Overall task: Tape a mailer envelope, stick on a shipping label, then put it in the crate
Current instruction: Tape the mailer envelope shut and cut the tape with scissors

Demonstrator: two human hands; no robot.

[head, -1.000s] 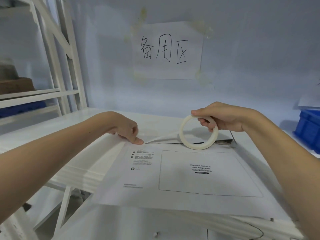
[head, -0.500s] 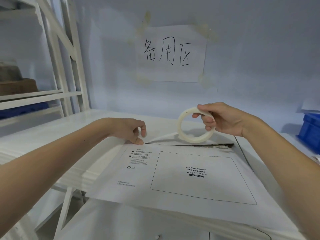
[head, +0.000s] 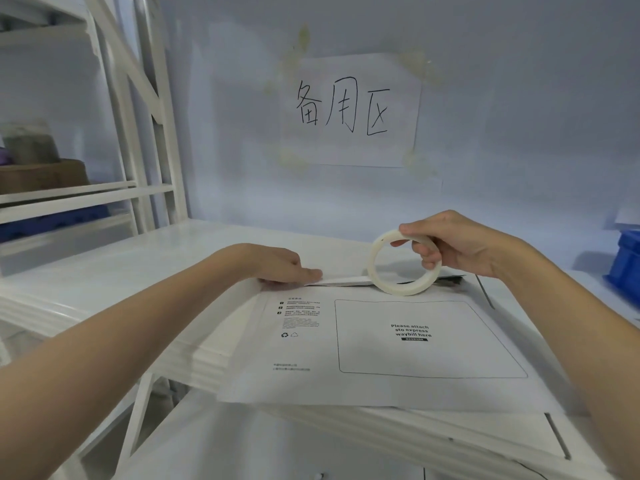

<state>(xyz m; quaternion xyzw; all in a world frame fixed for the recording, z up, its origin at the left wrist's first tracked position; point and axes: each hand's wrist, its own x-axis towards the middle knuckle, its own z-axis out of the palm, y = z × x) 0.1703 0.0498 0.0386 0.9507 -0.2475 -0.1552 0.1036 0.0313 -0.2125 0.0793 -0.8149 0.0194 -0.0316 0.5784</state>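
A white mailer envelope (head: 381, 386) lies flat on the white table (head: 138, 271), printed side up, with a black outlined box reading "Please attach sto express waybill here". Its flap (head: 346, 280) at the far edge stands slightly raised. My left hand (head: 280, 265) rests at the envelope's far left corner, fingers stretched flat over the flap's end. My right hand (head: 450, 247) grips a white ring of tape (head: 377, 271), held upright, its lower edge down at the flap near the envelope's far middle.
A blue crate (head: 625, 268) sits at the right edge of the table. A white shelving rack (head: 138, 133) stands at the left with boxes and a blue bin on it. A handwritten paper sign (head: 353, 109) is taped to the wall behind.
My left hand has flattened its fingers onto the flap's left end, pushing it lower. My right hand has kept the tape ring at the flap, shifting it slightly.
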